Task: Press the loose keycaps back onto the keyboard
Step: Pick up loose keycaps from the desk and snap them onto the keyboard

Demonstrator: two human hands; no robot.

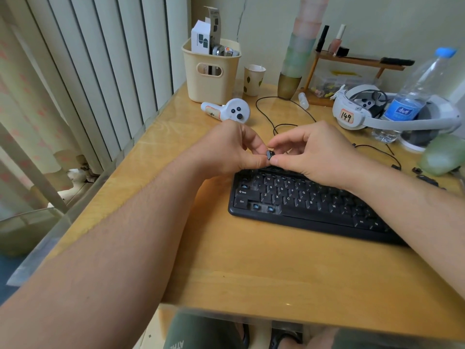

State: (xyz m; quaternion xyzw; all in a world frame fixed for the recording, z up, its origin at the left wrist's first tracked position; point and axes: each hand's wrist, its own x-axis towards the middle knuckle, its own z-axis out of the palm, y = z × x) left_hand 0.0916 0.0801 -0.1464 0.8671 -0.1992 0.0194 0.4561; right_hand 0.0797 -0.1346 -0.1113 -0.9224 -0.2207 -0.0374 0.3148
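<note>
1. The keyboard [302,200] lay nearest on the desk [226,268], two bare switches showing right of its Ctrl key.
2. Just above its far-left edge, the left hand [226,152] and right hand [314,154] together pinched one keycap [270,155], probably to orient it before seating.
3. Beyond the keyboard's right end, loose keycaps [425,178] waited.

A pale wooden counter [251,268] stands against a plain cream wall [377,18]. To the left hang white vertical blinds [100,71] and a patterned curtain [27,102]. A small wooden shelf [357,61] sits at the back. Soft daylight fills the room.
</note>
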